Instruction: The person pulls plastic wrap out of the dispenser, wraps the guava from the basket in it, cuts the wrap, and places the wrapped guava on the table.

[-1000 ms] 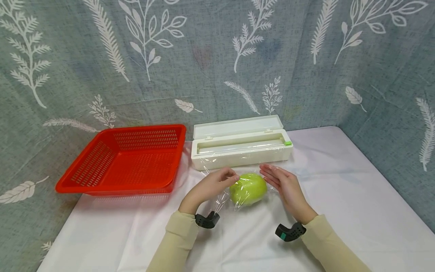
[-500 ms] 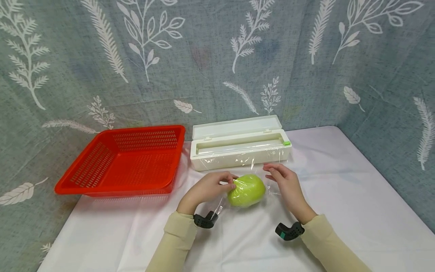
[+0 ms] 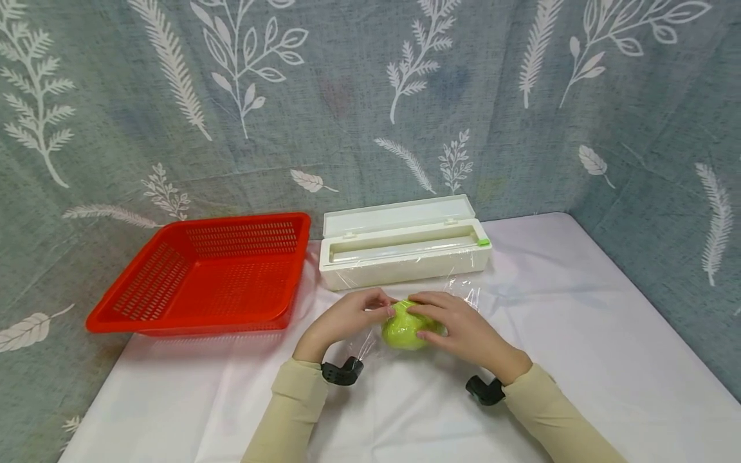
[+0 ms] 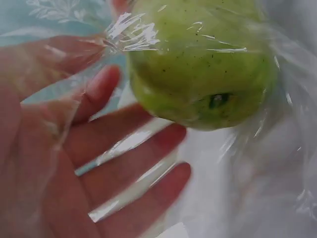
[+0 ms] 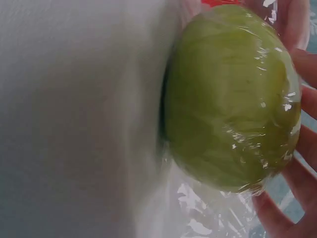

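A green, speckled pear (image 3: pixel 399 331) under clear plastic wrap (image 5: pixel 262 148) lies on the white cloth between the hands. My left hand (image 3: pixel 350 318) comes from the left; its thumb and a finger pinch the wrap at the pear's end, with creases gathering there in the left wrist view. Loose film spreads over that palm and toward the wrist. From the right, my right hand (image 3: pixel 463 328) lies over the pear's upper right side, fingers on top and thumb in front, gripping it through the film. More loose wrap (image 3: pixel 469 289) stands up behind the right hand.
Behind the hands sits a long white wrap dispenser box (image 3: pixel 405 267), its lid (image 3: pixel 399 215) raised and a roll (image 3: pixel 405 249) inside. A green slider (image 3: pixel 483 242) is at its right end. A red perforated basket (image 3: pixel 193 315) stands at the left; a leaf-patterned curtain (image 3: pixel 347 128) hangs behind.
My right hand has moved left and down from beside the pear onto it, folding film over. The left hand has stayed at the pear's left end, closing its pinch.
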Available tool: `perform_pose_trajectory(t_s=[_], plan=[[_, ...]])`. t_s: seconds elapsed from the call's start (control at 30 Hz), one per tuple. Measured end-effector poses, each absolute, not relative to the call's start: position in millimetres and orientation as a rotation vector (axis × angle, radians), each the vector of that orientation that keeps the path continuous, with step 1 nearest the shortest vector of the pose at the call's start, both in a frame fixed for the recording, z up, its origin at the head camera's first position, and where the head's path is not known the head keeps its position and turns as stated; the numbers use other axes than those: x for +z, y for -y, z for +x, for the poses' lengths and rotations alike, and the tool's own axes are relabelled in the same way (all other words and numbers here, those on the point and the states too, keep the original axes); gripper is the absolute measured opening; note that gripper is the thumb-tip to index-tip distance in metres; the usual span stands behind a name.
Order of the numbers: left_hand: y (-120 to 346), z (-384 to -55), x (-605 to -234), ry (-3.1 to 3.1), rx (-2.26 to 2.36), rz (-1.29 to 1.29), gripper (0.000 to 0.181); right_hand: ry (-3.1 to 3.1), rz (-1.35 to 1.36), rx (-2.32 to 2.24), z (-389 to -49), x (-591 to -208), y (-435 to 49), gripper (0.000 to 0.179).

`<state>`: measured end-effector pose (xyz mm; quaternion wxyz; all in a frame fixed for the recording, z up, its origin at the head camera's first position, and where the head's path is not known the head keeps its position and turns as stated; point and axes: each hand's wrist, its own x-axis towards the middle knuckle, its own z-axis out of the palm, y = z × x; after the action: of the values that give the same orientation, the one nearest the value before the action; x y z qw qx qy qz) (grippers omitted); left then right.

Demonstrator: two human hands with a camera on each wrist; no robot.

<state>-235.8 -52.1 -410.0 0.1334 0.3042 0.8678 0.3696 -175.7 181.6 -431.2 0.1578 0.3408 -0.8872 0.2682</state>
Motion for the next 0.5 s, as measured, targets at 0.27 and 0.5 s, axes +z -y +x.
perform_pose_trajectory(t_s=[0.27,0.5], plan=[[68,-236,-403,-2.405,1.039,0.782,0.032,2.588,0.932,0.654,-179,-435,-180,0.058],[77,-238,-403,-2.379,0.928,0.872,0.021,2.632,0.889,0.596,-181,-440,-179,0.070]])
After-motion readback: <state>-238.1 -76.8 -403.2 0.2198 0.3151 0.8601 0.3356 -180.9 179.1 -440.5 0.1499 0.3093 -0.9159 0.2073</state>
